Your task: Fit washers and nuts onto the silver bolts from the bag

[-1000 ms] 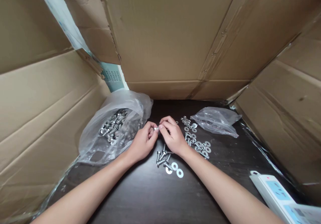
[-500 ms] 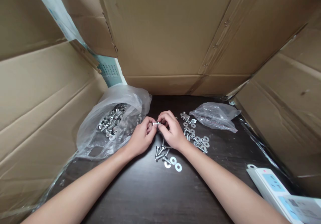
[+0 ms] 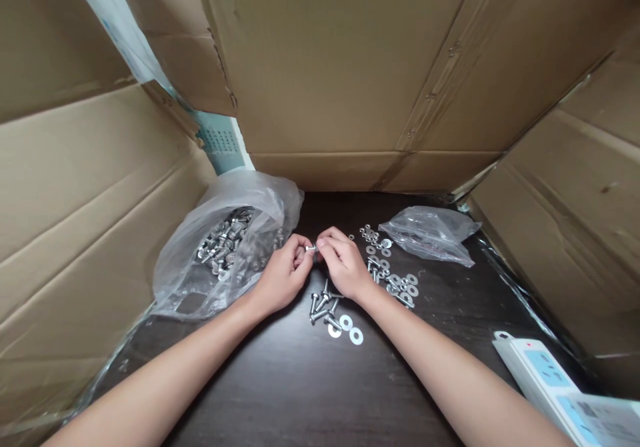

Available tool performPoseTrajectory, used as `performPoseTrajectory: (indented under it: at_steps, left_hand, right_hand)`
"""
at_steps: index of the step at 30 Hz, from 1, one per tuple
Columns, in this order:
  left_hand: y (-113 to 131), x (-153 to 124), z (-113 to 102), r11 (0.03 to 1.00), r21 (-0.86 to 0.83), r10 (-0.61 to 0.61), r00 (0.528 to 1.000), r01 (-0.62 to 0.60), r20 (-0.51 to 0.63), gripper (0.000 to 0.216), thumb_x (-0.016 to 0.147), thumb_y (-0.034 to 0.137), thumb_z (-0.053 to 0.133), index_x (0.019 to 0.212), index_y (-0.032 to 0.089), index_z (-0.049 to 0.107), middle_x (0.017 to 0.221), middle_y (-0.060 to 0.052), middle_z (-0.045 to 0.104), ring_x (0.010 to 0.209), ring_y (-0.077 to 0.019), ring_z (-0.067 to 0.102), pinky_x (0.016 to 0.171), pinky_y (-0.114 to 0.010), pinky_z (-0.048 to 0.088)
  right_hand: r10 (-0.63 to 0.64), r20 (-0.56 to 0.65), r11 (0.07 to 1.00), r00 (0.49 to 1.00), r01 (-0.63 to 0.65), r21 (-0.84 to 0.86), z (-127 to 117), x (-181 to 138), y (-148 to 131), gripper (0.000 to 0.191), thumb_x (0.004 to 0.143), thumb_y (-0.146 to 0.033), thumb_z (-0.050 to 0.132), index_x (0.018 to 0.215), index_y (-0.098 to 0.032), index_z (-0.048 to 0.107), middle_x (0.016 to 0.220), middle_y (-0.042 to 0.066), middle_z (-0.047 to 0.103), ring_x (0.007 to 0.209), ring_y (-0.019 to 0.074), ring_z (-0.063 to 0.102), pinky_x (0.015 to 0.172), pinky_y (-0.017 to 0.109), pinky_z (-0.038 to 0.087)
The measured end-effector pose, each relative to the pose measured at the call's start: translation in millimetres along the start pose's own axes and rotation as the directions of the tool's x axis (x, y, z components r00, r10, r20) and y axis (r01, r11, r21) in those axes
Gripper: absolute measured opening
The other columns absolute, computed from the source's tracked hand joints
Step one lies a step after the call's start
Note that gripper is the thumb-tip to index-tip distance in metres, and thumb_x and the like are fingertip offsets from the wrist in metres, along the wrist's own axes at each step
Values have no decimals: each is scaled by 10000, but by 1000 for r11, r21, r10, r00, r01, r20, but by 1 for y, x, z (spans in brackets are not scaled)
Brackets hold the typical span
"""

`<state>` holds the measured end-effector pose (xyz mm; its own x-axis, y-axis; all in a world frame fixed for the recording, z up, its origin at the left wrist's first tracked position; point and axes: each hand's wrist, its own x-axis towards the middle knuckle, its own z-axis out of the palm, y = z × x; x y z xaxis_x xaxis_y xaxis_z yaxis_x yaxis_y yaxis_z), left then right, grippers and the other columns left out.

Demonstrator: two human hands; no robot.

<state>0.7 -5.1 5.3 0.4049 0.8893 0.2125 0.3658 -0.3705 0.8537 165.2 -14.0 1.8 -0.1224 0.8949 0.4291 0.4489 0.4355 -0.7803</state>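
Between my hands lies a small metal bolt (image 3: 311, 249), held sideways above the dark table. My left hand (image 3: 286, 267) pinches its head end. The fingers of my right hand (image 3: 343, 260) close round its other end and cover it, so any nut or washer there is hidden. Just below my hands, several loose bolts (image 3: 325, 305) lie in a small heap, with a few flat washers (image 3: 356, 335) beside them. Right of my right hand are more washers (image 3: 411, 291), small nuts (image 3: 367, 228) and bolts, scattered together.
A clear plastic bag (image 3: 173, 267) full of bolts stands open on the left. Another clear bag (image 3: 430, 233) lies flat at the back right. A white power strip (image 3: 545, 373) sits at the front right. Cardboard walls (image 3: 350, 60) enclose the dark table (image 3: 280, 380).
The fingers of my right hand have closed in from a spread grip and now cover more of the bolt's end. My left hand holds its place.
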Motion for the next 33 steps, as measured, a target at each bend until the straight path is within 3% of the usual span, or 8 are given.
performPoseTrajectory:
  at_steps: [7,13,20,27,33]
  left_hand:
    - [0,0,0,1000,18,-3,1000,3,-3,177,986,353,458,971,186,517,629,75,385,576,-131,405,595,-260,338]
    - [-2,-1,0,1000,13,4,1000,-4,14,171,988,354,464,974,190,512,630,77,380,576,-130,399,594,-257,336]
    - [-3,0,0,1000,19,3,1000,-3,10,178,994,350,465,987,182,521,637,77,377,585,-128,394,601,-261,332]
    - [-4,-1,1,1000,21,16,1000,-16,12,166,984,335,479,993,177,530,637,80,367,584,-123,392,606,-257,332]
    - [-3,-1,1,999,24,20,1000,-20,4,159,983,331,483,986,178,527,635,82,370,584,-121,394,609,-255,333]
  right_hand:
    - [-4,-32,1000,999,5,26,0,0,2,108,891,-167,510,809,-220,556,890,37,572,814,190,564,740,330,452]
    - [8,-6,1000,1000,-8,1,2,0,2,325,1003,-258,425,700,-215,533,865,52,590,865,199,583,812,349,456]
    - [-15,-27,999,1000,16,35,0,0,1,115,889,-152,507,801,-216,544,885,37,573,818,190,564,758,332,454]
    - [-19,0,999,1000,19,-28,4,1,6,332,1005,-239,428,693,-209,536,839,50,603,832,190,578,786,340,443]
    - [-1,-27,999,1000,0,-34,3,1,4,356,1017,-275,428,675,-218,509,789,34,579,790,184,567,757,329,428]
